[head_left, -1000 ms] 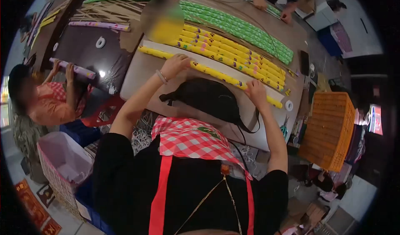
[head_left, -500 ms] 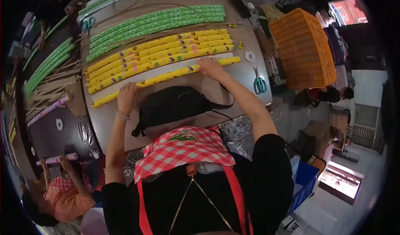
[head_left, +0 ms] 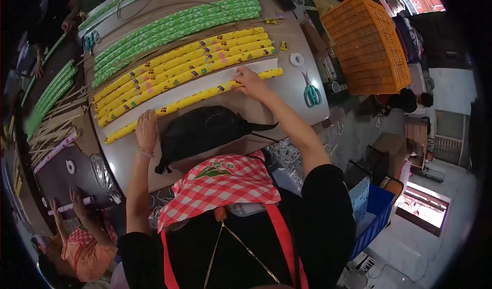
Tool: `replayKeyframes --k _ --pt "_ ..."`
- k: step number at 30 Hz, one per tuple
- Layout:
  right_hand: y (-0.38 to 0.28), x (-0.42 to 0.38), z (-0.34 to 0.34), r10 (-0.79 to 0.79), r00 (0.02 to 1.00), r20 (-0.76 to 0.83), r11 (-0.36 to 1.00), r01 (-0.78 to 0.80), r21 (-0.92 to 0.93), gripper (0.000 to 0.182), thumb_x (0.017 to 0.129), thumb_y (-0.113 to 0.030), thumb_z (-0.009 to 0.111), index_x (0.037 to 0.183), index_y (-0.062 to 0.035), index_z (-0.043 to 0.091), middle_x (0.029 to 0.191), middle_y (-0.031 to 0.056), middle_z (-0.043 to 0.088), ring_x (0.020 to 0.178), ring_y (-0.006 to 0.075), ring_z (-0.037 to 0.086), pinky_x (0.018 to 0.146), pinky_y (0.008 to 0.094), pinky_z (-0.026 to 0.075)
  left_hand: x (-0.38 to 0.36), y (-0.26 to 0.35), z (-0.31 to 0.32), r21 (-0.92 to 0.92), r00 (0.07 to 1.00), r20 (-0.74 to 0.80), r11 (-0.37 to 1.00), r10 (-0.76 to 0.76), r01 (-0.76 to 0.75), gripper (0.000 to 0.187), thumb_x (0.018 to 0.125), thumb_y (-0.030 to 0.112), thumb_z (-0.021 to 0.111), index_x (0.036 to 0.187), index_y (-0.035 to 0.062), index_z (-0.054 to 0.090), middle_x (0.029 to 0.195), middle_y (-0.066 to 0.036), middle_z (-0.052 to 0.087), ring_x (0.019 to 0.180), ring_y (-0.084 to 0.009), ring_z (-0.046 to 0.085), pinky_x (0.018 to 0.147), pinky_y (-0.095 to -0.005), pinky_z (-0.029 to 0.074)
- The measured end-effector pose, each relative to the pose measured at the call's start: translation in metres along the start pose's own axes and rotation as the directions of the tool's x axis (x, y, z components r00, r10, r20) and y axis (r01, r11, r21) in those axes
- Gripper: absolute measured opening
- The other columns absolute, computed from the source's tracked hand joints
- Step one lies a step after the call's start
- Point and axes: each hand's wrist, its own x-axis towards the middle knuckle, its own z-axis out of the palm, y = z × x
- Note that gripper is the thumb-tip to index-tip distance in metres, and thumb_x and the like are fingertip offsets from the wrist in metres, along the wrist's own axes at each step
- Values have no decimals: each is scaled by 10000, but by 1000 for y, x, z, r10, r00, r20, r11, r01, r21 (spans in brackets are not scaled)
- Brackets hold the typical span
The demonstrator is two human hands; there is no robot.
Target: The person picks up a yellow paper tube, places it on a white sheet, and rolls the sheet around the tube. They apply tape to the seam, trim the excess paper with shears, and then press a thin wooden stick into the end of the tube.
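A long, slim yellow tube with a printed pattern [head_left: 195, 97] lies aslant on the pale, smooth worktop [head_left: 289, 38], in front of the person, at the near side of a flat white strip [head_left: 261, 65]. The left hand [head_left: 147, 128] rests over the tube toward its left end, with the fingers almost together. The right hand [head_left: 249, 82] touches the tube toward its right end, its fingers a little bent. I cannot tell if either of the hands is gripping the tube or only pressing it.

About the writing: on the row of similar yellow tubes [head_left: 187, 63] there are small coloured figures, and one mark looks like a letter P; other marks are too small to read. The red-and-white checked cloth apron [head_left: 225, 186] carries a green print [head_left: 215, 169], whose pale marks I cannot read.

A black fabric bag [head_left: 200, 132] lies just beside the left hand. To the right of the right hand are scissors with teal handles [head_left: 309, 89] and a white ring-shaped roll [head_left: 292, 60]. Green patterned tubes [head_left: 179, 26] lie beyond the yellow row.
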Motion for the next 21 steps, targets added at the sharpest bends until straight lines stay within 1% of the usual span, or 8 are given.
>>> replayKeyframes --k 5,8,11,13,15,17,20,21 --pt "2 -4 -10 102 991 91 995 -101 -12 344 651 -178 663 973 -108 566 939 90 495 914 267 487 789 361 389 4 17 -3 -41 999 8 998 -41 41 283 759 70 509 1039 43 474 1031 -136 529 964 -292 503 858 -366 387" --pt "11 -9 -22 69 992 107 997 -64 -51 331 673 -173 640 989 -112 562 978 84 503 942 265 484 816 357 382 3 21 3 -94 997 -71 995 -25 18 281 757 81 514 1034 48 481 1019 -124 536 958 -289 508 847 -360 395" --pt "22 -12 -55 203 977 -72 977 -207 -54 335 717 -224 592 1025 -102 536 1022 93 507 953 267 488 825 370 382 6 23 1 -94 998 -40 995 -41 37 289 745 92 529 1028 52 486 1020 -120 536 952 -286 512 830 -356 406" --pt "77 -27 -66 450 852 -265 870 -486 -86 325 721 -247 589 1006 -98 540 1005 94 520 930 281 498 798 380 398 5 23 -3 -99 999 -25 995 -29 26 300 730 100 543 1021 54 487 1015 -122 538 942 -285 517 814 -354 413" --pt "114 -45 -82 627 676 -387 662 -724 -193 310 726 -279 588 966 -85 555 978 105 534 913 295 504 776 389 410 6 23 -4 -115 999 -38 993 -37 33 314 715 81 555 1023 57 495 1013 -122 541 944 -291 516 800 -357 422" --pt "136 -55 -88 689 646 -329 583 -764 -278 345 705 -339 596 955 -105 557 1013 77 515 972 277 489 788 415 396 8 25 -6 -128 997 -50 991 -53 47 331 699 62 566 1024 61 503 1010 -123 544 945 -296 514 786 -359 431" --pt "159 -58 -84 711 654 -260 571 -752 -330 447 690 -440 591 981 -102 555 1014 91 524 970 269 494 812 452 375 9 27 -10 -161 994 -1 981 -106 105 305 703 78 570 1002 58 513 995 -122 548 939 -297 514 780 -361 432" --pt "157 -57 -80 694 645 -319 514 -755 -407 448 689 -449 589 972 -103 561 1013 94 527 961 272 500 811 458 370 10 27 -9 -176 996 2 980 -94 93 266 718 107 552 975 57 506 970 -120 554 926 -286 521 788 -356 425"
